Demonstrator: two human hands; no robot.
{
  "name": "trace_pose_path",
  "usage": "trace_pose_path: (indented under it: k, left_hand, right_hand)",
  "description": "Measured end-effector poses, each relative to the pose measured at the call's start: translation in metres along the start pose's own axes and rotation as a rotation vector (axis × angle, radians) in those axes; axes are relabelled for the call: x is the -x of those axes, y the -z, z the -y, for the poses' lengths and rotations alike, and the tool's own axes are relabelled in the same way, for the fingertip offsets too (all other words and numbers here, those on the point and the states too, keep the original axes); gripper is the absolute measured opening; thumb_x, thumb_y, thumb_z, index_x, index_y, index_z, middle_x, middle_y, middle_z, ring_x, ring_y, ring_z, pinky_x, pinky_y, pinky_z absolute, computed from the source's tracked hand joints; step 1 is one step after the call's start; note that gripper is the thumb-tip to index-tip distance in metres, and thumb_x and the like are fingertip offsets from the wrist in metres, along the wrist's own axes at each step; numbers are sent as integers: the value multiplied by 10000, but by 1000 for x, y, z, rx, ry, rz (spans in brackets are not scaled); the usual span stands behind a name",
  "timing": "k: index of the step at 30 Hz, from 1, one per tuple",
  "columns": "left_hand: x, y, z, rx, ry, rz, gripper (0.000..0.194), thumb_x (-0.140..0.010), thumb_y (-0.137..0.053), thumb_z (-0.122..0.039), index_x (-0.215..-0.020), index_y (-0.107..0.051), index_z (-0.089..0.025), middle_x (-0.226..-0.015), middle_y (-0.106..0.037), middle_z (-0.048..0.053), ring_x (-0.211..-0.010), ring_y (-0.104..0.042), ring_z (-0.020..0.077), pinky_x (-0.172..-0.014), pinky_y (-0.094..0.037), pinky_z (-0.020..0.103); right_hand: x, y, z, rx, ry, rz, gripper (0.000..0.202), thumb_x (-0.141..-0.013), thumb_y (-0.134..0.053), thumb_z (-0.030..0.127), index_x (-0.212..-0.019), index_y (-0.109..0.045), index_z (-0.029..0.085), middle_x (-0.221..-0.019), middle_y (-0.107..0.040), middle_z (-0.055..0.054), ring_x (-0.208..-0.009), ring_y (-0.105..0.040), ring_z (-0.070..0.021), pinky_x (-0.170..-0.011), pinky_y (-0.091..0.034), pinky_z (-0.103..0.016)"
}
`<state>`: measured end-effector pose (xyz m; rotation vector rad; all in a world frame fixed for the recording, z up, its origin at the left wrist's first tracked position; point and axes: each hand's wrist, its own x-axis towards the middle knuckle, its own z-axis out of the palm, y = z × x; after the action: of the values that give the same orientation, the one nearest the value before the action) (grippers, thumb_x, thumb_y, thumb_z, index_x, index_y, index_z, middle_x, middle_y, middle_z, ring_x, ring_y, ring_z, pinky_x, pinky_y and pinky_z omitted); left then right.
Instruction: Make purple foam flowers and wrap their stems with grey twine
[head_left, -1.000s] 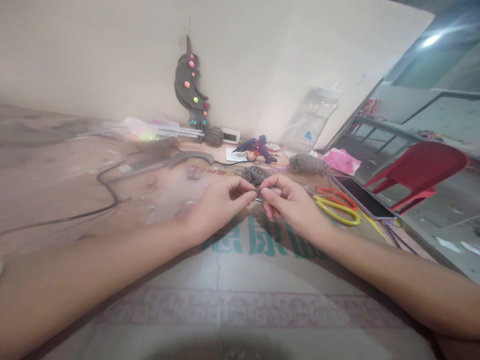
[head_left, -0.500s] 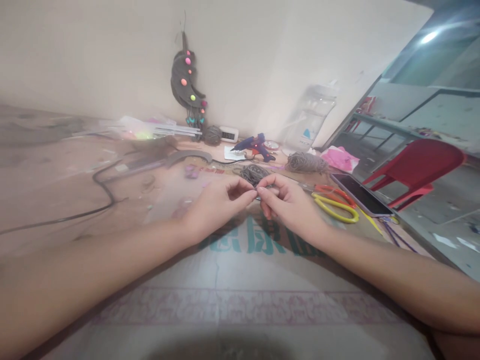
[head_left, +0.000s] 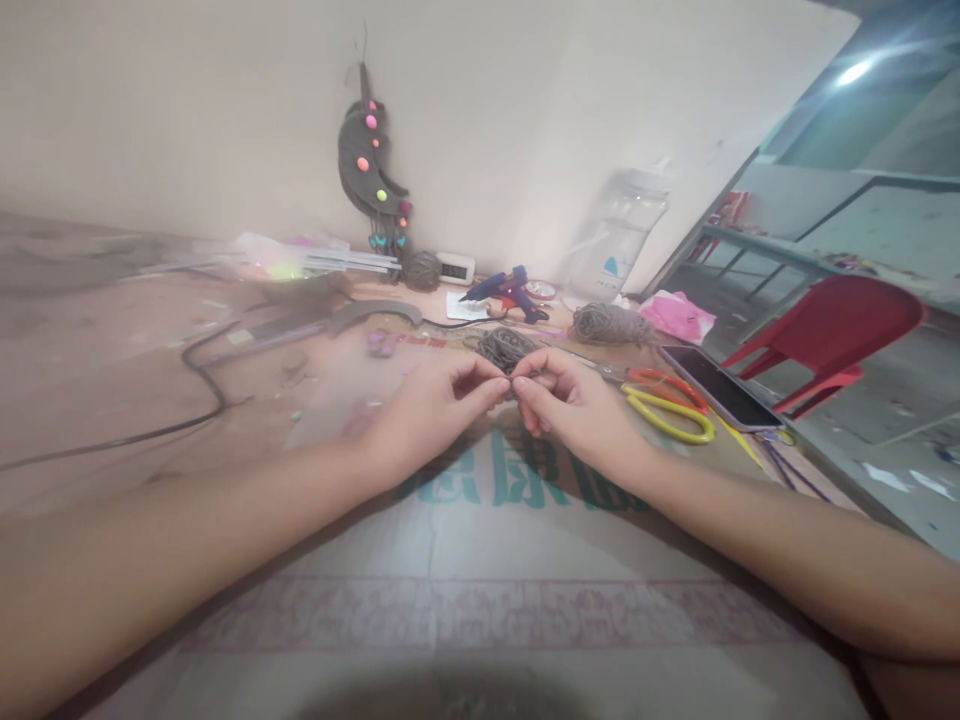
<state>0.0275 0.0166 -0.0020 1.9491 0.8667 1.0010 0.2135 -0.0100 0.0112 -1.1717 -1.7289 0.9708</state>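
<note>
My left hand [head_left: 442, 405] and my right hand [head_left: 577, 405] meet fingertip to fingertip in the middle of the view. Thumb and forefinger are pinched on each hand, around something too small to make out. Right behind the fingertips lies a loose bundle of grey yarn [head_left: 504, 346]. Beside my right hand are scissors with yellow handles [head_left: 679, 418] and another pair with orange handles [head_left: 667, 385]. Beneath both hands spreads a pale printed sheet [head_left: 337, 610] with green characters.
Behind the hands are a blue glue gun [head_left: 517, 292], a grey yarn skein [head_left: 611, 324], a water bottle [head_left: 619, 235] and a pink cloth [head_left: 679, 317]. A phone [head_left: 724, 387] lies at the right edge. A black cable [head_left: 217, 390] crosses the left side. A moon ornament [head_left: 364, 160] hangs behind.
The whole view has shifted very slightly. Both hands keep the same pinched pose, fingertips together.
</note>
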Motion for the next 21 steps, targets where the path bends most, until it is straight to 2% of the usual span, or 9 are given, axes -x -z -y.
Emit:
trace_pose_path:
  k: [8,16,21]
  left_hand:
    - [0,-1,-1,-5,-9,8,192,-921,-582,-321,-897,-706,-177,-874,-708,28,-802,-616,159,-747,-456,278]
    - [-1,-1,-5,-7,13,-17,162,-900,-565,-245,-795,-656,-162,-797,-687,14,-739,-601,139,-713,-456,262]
    - [-1,0,-2,6,18,-40,155,-899,-569,-269,-807,-650,-175,-818,-691,14,-753,-601,145,-721,-456,269]
  right_hand:
    - [-1,0,0,58,3,-26,180,-913,-582,368,-890,-529,197,-518,-529,77,-452,-461,-83,-473,-373,-216]
    - [1,1,-4,54,58,3,223,-965,-518,413,-906,-546,199,-557,-535,57,-500,-473,-100,-504,-392,-235]
    - [2,2,-4,47,87,-30,326,-994,-459,508,-1056,-570,208,-720,-585,16,-548,-491,-108,-528,-415,-256]
